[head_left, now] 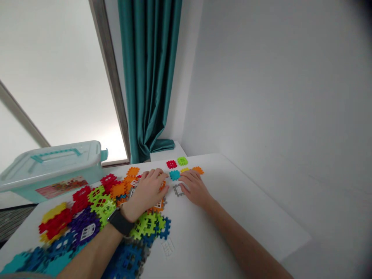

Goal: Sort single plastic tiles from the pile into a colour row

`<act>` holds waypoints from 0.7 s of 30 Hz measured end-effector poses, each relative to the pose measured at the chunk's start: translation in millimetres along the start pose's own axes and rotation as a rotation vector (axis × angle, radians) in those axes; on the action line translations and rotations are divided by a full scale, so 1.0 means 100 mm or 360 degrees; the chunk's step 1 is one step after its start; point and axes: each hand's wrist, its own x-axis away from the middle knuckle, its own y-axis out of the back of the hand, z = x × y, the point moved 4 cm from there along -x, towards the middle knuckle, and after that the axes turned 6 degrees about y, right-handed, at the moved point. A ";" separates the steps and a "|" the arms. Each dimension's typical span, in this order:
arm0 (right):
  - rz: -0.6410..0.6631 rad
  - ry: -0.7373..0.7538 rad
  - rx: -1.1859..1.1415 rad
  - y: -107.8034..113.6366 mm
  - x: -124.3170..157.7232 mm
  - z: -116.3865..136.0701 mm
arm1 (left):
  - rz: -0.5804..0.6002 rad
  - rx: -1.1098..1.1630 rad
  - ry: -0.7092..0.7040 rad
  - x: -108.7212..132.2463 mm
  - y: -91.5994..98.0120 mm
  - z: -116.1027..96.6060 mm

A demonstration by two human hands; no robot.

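L hand on tile pile, R hand by teal tile, hands apart, table edge far R

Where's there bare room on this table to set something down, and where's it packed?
The white table is bare between your right hand and the wall, and in a strip, holding one pale tile, between your right forearm and the green and blue waffle blocks. It's crowded left of your left hand, where colored blocks pile beside the plastic box.
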 end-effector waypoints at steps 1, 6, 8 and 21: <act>-0.0014 0.0008 -0.0018 0.00 -0.03 0.06 | 0.0006 -0.0013 0.0007 0.02 0.04 0.05; 0.0030 0.0034 -0.0163 -0.03 -0.19 0.37 | 0.0017 -0.0073 0.0085 0.21 0.25 0.32; 0.0069 0.0066 -0.0208 -0.06 -0.24 0.50 | 0.0021 -0.0101 0.0126 0.31 0.31 0.44; 0.0239 0.0154 -0.0430 -0.34 -0.48 0.88 | -0.0046 -0.0014 0.0327 1.02 0.48 0.92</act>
